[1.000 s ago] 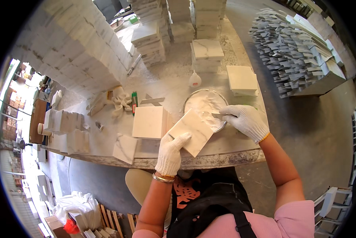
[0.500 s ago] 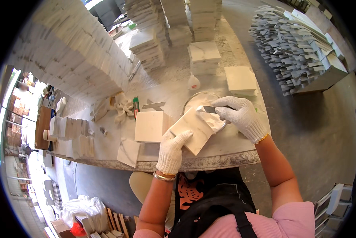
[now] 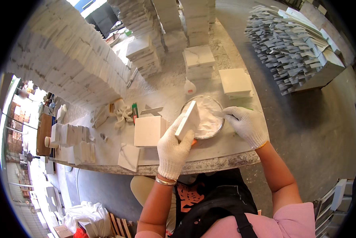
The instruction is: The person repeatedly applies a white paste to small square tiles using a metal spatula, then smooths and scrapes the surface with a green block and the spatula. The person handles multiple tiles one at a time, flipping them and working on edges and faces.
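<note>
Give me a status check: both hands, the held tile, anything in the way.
Left hand grips white tile, tilted steeply. Right hand holds thin blade at bowl's right side. Pale square block close by left hand, could crowd it.

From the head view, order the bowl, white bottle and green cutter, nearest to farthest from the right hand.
1. Bowl, just left of the right hand.
2. White bottle, beyond the bowl.
3. Green cutter, farthest left.

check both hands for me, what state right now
Left hand: closed, holding a tilted white tile.
Right hand: closed, holding a thin flat tool.
</note>
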### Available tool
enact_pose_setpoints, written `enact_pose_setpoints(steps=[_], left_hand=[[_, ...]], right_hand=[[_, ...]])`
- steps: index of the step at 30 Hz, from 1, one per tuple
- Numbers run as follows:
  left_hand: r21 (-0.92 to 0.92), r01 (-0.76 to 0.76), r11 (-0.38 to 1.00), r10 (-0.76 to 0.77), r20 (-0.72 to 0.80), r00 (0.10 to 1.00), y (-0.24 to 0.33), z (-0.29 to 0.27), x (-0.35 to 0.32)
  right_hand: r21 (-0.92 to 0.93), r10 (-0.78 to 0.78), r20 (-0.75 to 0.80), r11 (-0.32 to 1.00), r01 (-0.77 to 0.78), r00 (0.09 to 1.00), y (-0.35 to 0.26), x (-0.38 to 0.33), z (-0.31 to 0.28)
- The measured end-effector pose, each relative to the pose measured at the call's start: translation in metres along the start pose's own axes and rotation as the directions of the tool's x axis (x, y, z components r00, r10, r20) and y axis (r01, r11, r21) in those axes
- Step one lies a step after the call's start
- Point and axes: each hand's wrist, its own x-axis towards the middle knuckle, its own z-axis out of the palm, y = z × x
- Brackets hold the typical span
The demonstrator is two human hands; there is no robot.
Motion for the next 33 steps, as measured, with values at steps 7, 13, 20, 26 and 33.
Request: enact_pose_setpoints(steps=[7,13,20,26,33], left_hand=[[-0.092,0.14,0.986,-0.14,0.008,0.99,-0.015,-0.01,-0.001],[-0.214,0.226,0.95,-0.229,0.011,0.973,-0.019,-0.009,0.0],[-0.073,0.134,0.988,-0.135,-0.016,0.991,-0.023,-0.006,0.0],[0.263,-0.073,0.962,0.104,-0.108,0.989,-0.013,-0.005,-0.008],[-0.627,0.3,0.719,-0.298,0.111,0.948,-0.033,-0.019,-0.025]], right_hand=[[0.29,0.243,0.21,0.909,-0.298,0.947,0.007,0.005,0.006],[0.44,0.146,0.112,0.879,-0.181,0.983,-0.02,0.009,0.0],[0.022,-0.21,-0.071,0.977,0.212,0.975,-0.041,0.003,-0.001],[-0.188,-0.191,-0.102,0.967,0.17,0.976,-0.01,-0.013,-0.005],[-0.171,-0.121,-0.061,0.979,0.109,0.991,0.006,-0.028,0.004]])
